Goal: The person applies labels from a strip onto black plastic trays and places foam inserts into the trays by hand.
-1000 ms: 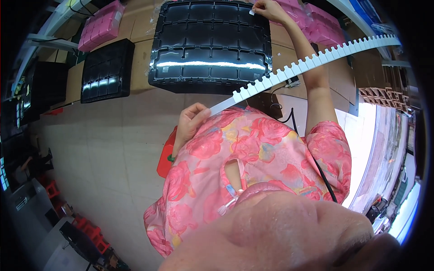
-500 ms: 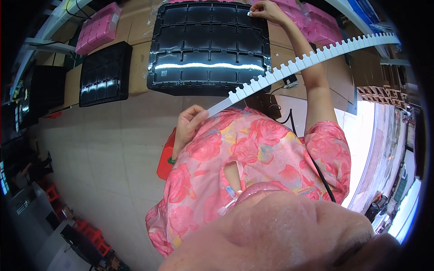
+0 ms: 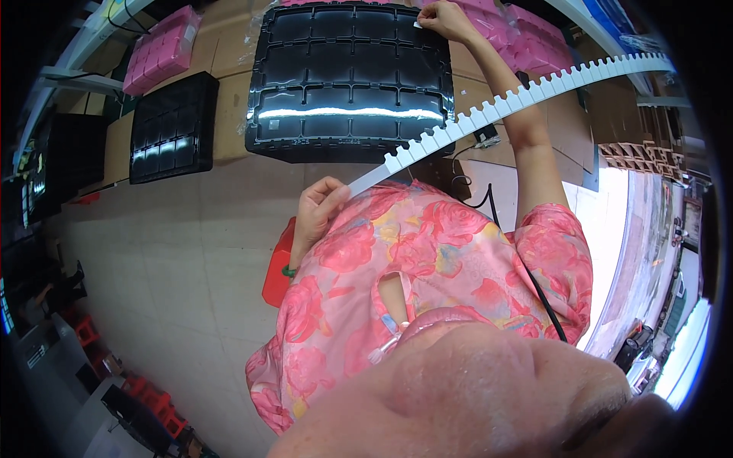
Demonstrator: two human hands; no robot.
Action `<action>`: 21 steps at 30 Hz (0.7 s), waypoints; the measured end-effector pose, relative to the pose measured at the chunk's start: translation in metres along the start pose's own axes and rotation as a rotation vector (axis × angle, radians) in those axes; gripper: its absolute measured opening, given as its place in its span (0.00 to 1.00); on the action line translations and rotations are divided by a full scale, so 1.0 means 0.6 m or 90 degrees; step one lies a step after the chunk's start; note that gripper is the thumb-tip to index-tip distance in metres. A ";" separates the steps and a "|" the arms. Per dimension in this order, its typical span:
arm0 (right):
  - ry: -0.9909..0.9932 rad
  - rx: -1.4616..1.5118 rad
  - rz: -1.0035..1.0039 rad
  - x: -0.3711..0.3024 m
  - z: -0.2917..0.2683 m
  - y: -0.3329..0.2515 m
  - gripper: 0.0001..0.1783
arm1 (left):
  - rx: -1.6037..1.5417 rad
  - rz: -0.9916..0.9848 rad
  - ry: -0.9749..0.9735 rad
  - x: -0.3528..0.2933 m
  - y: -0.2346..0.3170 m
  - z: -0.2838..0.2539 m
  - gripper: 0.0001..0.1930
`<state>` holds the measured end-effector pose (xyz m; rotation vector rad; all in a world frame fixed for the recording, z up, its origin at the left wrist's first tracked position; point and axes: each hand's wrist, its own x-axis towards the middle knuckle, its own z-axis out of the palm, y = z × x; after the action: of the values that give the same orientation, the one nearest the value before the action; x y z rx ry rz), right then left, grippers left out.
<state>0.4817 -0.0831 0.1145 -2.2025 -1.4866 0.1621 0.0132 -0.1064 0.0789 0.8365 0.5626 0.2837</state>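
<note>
A long white strip (image 3: 477,122) with square notches along its upper edge rises from my waist toward the upper right, passing over my right forearm. Its lower end is pinched between the thumb and fingers of my left hand (image 3: 317,206). At the far right corner of a large stack of glossy black plastic trays (image 3: 351,72), my right hand (image 3: 450,21) pinches a small white sticker (image 3: 418,24). Whether the sticker touches the tray I cannot tell. Another small pale label (image 3: 274,124) shows on the near left part of the top tray.
Left of the large stack stands a smaller black tray stack (image 3: 174,126) on brown cardboard (image 3: 233,99). Pink trays (image 3: 162,49) lie at the far left, with more pink trays (image 3: 538,38) at the far right. A red stool (image 3: 279,267) is beside my left wrist. A black cable (image 3: 546,301) crosses my right side.
My right hand and the small white sticker have shifted very slightly left at the tray corner. The left hand keeps its hold on the strip, almost unmoved.
</note>
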 end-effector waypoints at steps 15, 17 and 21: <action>0.085 -0.258 -0.110 0.021 0.024 -0.018 0.08 | 0.017 -0.024 -0.045 0.008 0.006 0.008 0.06; -0.017 -0.108 -0.080 0.011 -0.004 -0.040 0.09 | 0.021 -0.021 -0.042 0.004 0.006 0.007 0.06; -0.095 0.163 -0.016 -0.001 0.018 0.110 0.13 | 0.028 -0.012 -0.076 0.010 0.002 0.004 0.06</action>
<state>0.5331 -0.1000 0.0752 -2.0026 -1.4789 0.4906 0.0198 -0.1047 0.0788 0.8845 0.4660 0.2036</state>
